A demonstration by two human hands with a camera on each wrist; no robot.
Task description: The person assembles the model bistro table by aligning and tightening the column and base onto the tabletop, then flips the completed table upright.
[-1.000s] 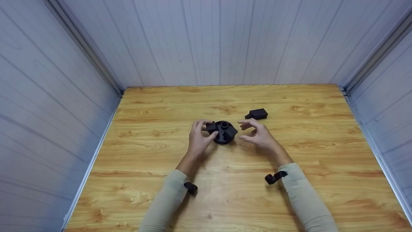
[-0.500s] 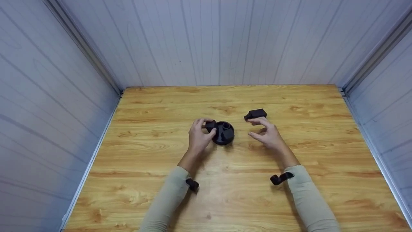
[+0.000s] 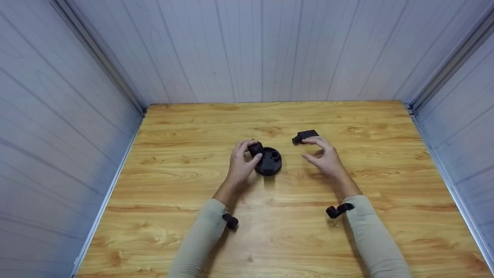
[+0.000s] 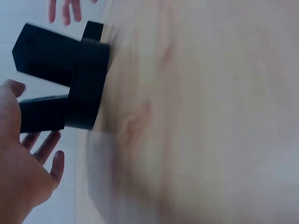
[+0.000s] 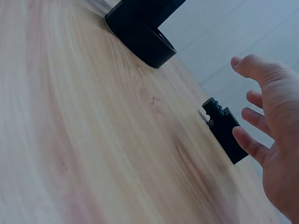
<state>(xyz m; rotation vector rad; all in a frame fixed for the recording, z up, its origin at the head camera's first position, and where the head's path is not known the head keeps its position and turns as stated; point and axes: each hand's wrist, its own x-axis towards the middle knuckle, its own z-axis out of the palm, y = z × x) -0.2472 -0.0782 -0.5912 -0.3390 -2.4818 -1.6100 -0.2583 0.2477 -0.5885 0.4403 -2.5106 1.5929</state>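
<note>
Tabletop (image 3: 162, 227) with a wood grain spreads across the head view, with pale panelled walls (image 3: 247, 50) along its left, right and far sides. Left of centre, the left hand (image 3: 240, 164) pinches a dark block (image 3: 255, 149) between its thumb and fingers. That block joins the left side of a round black base (image 3: 269, 169), which bears a short tube (image 3: 274, 154) at its far right. To the right, the right hand (image 3: 326, 156) has its thumb and fingers curved and parted, with a gap between them. Its fingers overlap the near edge of a loose black block (image 3: 307, 134), which lies farther back, its narrow end pointing left. Both arms wear pale sleeves (image 3: 198, 239), with a small black camera (image 3: 230, 221) at each wrist.

From the left wrist, the pinched block shows between thumb and fingers, and a broader block (image 4: 46, 51) rises from the base to its right, at an angle to it. The right hand's fingertips show beyond. Blur makes it hard to tell whether the base touches the tabletop.

From the right wrist, the loose block lies on the tabletop, its narrow end notched. One finger of the right hand crosses in front of it; contact cannot be told. The base shows farther left.
</note>
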